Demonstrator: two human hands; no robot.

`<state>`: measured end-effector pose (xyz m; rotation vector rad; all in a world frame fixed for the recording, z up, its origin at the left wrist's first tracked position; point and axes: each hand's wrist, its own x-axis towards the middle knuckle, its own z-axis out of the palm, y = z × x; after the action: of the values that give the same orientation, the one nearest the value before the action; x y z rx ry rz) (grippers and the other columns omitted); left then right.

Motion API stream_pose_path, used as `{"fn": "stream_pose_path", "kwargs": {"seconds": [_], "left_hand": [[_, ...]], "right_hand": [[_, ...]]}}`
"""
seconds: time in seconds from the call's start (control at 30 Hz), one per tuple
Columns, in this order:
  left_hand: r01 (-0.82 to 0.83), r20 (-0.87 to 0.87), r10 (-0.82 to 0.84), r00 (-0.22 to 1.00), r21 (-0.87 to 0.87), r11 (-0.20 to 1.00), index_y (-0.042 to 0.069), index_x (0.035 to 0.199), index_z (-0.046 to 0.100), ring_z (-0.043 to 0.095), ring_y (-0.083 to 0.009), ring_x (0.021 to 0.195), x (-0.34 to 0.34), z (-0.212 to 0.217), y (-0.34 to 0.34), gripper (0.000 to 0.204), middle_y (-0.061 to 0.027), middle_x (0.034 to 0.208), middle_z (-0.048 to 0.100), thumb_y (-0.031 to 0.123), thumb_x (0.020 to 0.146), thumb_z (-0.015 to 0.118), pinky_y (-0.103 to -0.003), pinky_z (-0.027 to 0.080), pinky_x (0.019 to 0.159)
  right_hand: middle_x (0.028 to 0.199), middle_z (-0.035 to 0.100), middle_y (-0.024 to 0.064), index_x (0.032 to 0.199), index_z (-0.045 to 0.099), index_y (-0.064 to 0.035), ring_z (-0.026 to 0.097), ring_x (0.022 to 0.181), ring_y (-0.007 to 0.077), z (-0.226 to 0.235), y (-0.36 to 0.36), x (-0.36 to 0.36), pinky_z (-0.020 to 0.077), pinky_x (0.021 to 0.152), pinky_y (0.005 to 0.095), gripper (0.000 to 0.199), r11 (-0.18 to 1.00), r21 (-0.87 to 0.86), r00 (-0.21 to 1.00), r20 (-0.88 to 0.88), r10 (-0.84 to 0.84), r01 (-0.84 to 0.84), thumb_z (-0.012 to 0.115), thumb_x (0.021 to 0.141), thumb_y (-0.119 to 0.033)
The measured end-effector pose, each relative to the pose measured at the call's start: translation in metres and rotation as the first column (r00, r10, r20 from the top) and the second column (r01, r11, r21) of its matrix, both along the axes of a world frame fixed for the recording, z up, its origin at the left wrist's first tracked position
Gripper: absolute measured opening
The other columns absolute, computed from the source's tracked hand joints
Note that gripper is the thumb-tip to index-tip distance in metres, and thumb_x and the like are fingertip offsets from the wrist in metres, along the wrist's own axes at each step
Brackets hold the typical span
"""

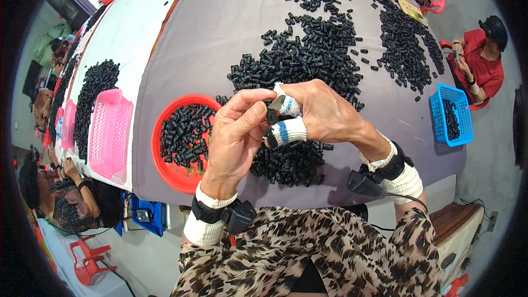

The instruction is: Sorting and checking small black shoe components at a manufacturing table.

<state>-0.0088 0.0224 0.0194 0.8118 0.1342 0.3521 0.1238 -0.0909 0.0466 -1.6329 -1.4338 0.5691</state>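
Observation:
My left hand [234, 135] pinches a small black plastic part [271, 115] between thumb and fingertips, above the table. My right hand [333, 111] meets it from the other side, its fingers curled in. White wraps cover its thumb [290, 105] and one finger [289, 132], the latter with a blue stripe. A thin greyish edge shows at the wrapped thumb's tip; what it is I cannot make out. Beneath and beyond both hands spreads a large heap of similar black parts [313, 49]. Left of my left hand stands a round red basin [165, 171] holding many more.
A grey cloth [187, 49] covers the table. Pink baskets, such as this near one [110, 159], stand to the left by another heap [99, 85]. A blue basket [466, 124] sits at the right edge. Several people work around the table, one in red [481, 69] at the right.

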Motion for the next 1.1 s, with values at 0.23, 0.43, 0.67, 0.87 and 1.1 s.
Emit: {"fn": "stream_pose_path", "kwargs": {"seconds": [0.23,0.43,0.67,0.87,1.1], "left_hand": [[-0.011,-0.003,0.011,1.0,-0.006,1.0,-0.001,0.106,0.057,0.059,-0.0108,0.084,0.001,0.001,-0.002,0.02,-0.0066,0.097,0.062,0.008,0.088,0.055,-0.024,0.048,0.074],[-0.018,-0.041,0.019,0.999,0.024,1.0,-0.002,0.105,0.057,0.06,-0.01,0.079,-0.001,0.0,-0.002,0.02,-0.0067,0.094,0.062,0.007,0.088,0.056,-0.023,0.049,0.069],[-0.025,-0.048,0.023,0.999,-0.025,0.999,-0.001,0.106,0.057,0.06,-0.01,0.078,0.001,0.003,-0.004,0.02,-0.0058,0.092,0.062,0.008,0.088,0.056,-0.023,0.05,0.068],[0.067,0.066,-0.062,0.996,-0.075,0.995,0.0,0.105,0.056,0.06,-0.0118,0.083,-0.001,-0.001,-0.001,0.019,-0.0066,0.094,0.062,0.01,0.089,0.055,-0.026,0.05,0.073],[0.063,0.062,-0.06,0.996,-0.047,0.997,0.0,0.103,0.056,0.061,-0.0131,0.085,-0.001,-0.004,-0.002,0.018,-0.0077,0.096,0.062,0.01,0.089,0.055,-0.028,0.05,0.076]], "right_hand": [[0.061,0.052,0.0116,0.073,0.05,0.0012,0.052,0.055,0.0255,-0.002,0.001,0.001,0.041,0.054,0.0365,0.044,1.0,-0.018,0.999,-0.033,0.021,-0.021,0.069,0.069,-0.038],[0.061,0.053,0.0133,0.073,0.051,0.0021,0.053,0.055,0.0264,-0.002,0.0,-0.001,0.041,0.053,0.0374,0.047,0.999,-0.046,1.0,-0.015,0.014,-0.015,0.068,0.071,-0.042],[0.062,0.055,0.0131,0.073,0.052,0.0023,0.054,0.056,0.0258,-0.003,-0.002,0.0,0.0416,0.054,0.0362,0.045,1.0,0.008,0.999,-0.031,0.022,-0.021,0.07,0.07,-0.039],[0.063,0.057,0.0138,0.073,0.055,0.0028,0.055,0.056,0.0251,0.006,-0.003,-0.001,0.0422,0.054,0.0356,0.042,1.0,-0.025,0.998,-0.068,-0.007,0.005,0.071,0.067,-0.036],[0.065,0.057,0.0068,0.081,0.056,0.0005,0.053,0.058,0.0162,0.001,-0.004,0.0,0.0432,0.056,0.0309,0.04,0.997,-0.069,0.999,-0.033,0.014,-0.016,0.077,0.064,-0.03]]}}
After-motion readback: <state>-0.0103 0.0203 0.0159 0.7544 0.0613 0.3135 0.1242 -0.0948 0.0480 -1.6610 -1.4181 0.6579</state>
